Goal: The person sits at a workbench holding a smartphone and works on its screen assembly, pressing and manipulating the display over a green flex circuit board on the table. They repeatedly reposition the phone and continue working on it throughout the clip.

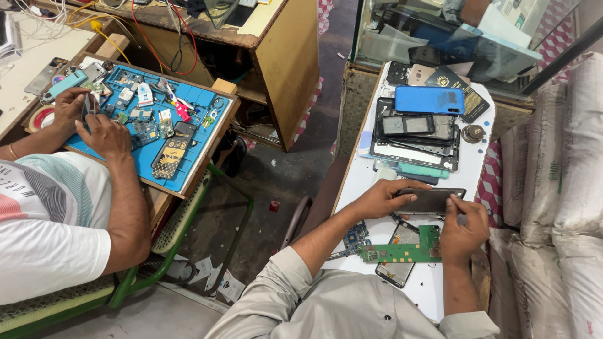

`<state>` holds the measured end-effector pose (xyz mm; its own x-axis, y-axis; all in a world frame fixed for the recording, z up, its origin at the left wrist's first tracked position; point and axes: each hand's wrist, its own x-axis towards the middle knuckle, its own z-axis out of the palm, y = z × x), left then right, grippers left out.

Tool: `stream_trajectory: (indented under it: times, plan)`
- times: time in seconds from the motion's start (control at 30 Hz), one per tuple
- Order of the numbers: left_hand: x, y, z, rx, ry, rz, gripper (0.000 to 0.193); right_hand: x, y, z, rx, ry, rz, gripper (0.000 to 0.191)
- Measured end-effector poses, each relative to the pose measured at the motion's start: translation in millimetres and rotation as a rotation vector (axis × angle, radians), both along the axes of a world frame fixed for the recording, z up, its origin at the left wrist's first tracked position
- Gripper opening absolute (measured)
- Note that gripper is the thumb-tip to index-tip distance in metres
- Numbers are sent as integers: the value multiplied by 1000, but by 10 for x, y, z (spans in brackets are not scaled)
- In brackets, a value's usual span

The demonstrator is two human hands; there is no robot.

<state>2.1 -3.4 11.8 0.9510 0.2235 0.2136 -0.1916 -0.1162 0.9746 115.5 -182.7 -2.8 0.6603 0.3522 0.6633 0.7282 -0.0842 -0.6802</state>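
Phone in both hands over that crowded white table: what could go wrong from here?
The left hand and right hand hold the dark phone above the green circuit board and an opened phone; a slip could drop it onto them. The opened phone overhangs the white table edge and might get knocked off. An elbow could nudge the stack of phone parts.

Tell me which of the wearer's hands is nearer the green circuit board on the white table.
Right. The right hand is just above the green circuit board, over its right end; the left hand sits farther up, gripping the dark phone.
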Motion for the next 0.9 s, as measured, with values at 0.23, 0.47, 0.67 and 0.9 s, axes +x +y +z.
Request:
stream_trajectory:
  times: [0.23,0.47,0.67,0.9]
  plan:
    - [0,-18,30,-97,90,-16,38,-26,8,19,-9,48,6,12]
    - [-7,-10,28,-116,59,-25,37,-24,4,24,-43,20,-20,13]
    - [-8,-11,34,-113,90,-20,38,-3,11,10,1,34,-13,14]
    - [-3,-10,21,-120,38,-32,37,-13,-6,10,-40,-12,-13,14]
